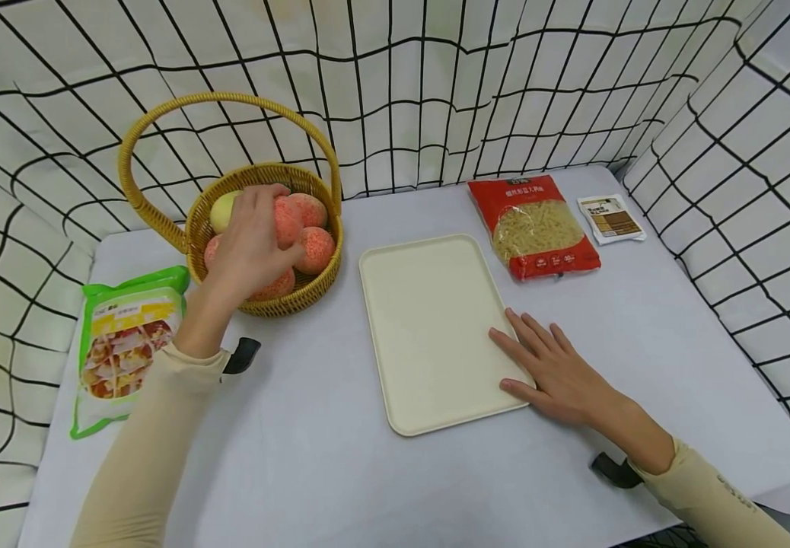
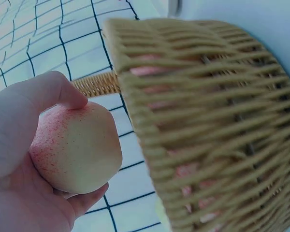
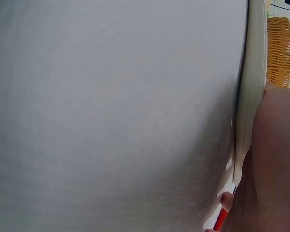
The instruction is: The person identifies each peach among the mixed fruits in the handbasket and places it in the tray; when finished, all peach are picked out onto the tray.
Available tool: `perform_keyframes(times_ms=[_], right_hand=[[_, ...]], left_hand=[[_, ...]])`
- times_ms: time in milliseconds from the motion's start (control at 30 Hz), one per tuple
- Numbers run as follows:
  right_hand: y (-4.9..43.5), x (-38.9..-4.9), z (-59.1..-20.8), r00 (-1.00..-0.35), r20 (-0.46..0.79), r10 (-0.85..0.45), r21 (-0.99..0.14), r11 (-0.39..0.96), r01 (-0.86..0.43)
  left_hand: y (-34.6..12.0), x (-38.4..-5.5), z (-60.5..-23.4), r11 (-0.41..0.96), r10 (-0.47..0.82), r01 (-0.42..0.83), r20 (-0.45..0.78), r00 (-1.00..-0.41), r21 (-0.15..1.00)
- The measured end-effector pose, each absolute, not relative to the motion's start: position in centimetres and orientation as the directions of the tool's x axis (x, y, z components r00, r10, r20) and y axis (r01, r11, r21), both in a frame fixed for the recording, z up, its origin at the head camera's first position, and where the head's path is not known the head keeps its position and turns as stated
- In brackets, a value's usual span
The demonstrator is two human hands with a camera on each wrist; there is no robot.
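Observation:
In the head view my left hand [image 1: 251, 243] is over the wicker basket [image 1: 336, 266] and grips a speckled pink-red apple [image 1: 288, 221]. The left wrist view shows the curled thumb and fingers around this apple [image 2: 79, 147], whose near side is pale yellow. It is held above the basket's rim. Several more pink-red fruits [image 1: 316, 250] and one yellow-green fruit [image 1: 222, 211] lie in the basket, partly hidden by the hand. My right hand [image 1: 559, 377] rests with spread fingers on the right edge of the cream tray [image 1: 436, 335].
A red pasta bag [image 1: 539, 224] and a small white-and-brown packet [image 1: 610, 218] lie at the back right. At the left is a green-edged food bag [image 1: 128, 342], partly behind the left forearm. Black wire grid [image 1: 409, 99] borders the white-covered table [image 1: 313, 457].

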State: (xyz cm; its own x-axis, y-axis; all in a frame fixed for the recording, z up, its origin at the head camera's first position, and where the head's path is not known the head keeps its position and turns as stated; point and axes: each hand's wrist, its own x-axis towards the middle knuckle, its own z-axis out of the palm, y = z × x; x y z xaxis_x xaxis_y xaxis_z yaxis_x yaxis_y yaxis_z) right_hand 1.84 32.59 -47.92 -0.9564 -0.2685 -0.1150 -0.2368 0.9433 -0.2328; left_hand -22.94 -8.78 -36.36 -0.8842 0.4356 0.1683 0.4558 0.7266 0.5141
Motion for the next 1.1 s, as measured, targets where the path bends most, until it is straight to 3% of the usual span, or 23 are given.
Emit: perform_keyframes(times_ms=[300,667,1100], right_hand=[[32.7,1.8,-47.9,-0.956,-0.115,-0.27,-0.235,0.943,-0.237],[32.7,1.8,-48.0,-0.957,-0.118,-0.265,-0.239,0.943,-0.232],[32.7,1.8,-48.2,-0.957,-0.117,-0.266,-0.234,0.944,-0.234]], left_hand=[[-7.0,-21.4,-36.7,0.68,0.476,0.523,0.233,-0.848,0.514],[-4.7,-20.0,-37.5,0.579,0.554,0.649,0.345,-0.757,0.493],[-2.2,-18.9,-38.3,0.534,0.628,0.678,0.3,-0.718,0.506]])
